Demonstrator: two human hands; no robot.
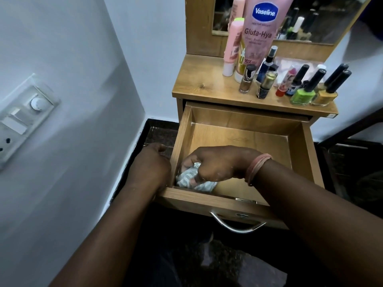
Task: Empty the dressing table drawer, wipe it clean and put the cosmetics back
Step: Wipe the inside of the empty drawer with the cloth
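The wooden drawer (244,133) stands pulled out, with nothing in it except a crumpled pale cloth (191,180) in its near left corner. My right hand (215,164) grips that cloth and holds it down against the drawer floor. My left hand (151,164) is outside the drawer's left wall, its fingers curled near the side; whether they hold the wall is hidden. The cosmetics stand on the tabletop (207,88): a large pink Vaseline tube (262,32), a pink bottle (233,46), small bottles (267,83) and nail polishes (310,88).
A mirror (310,21) rises behind the tabletop. The white wall on the left carries a switchboard (22,123). A metal handle (236,224) sticks out of the drawer front. Dark floor lies below and to the left of the drawer.
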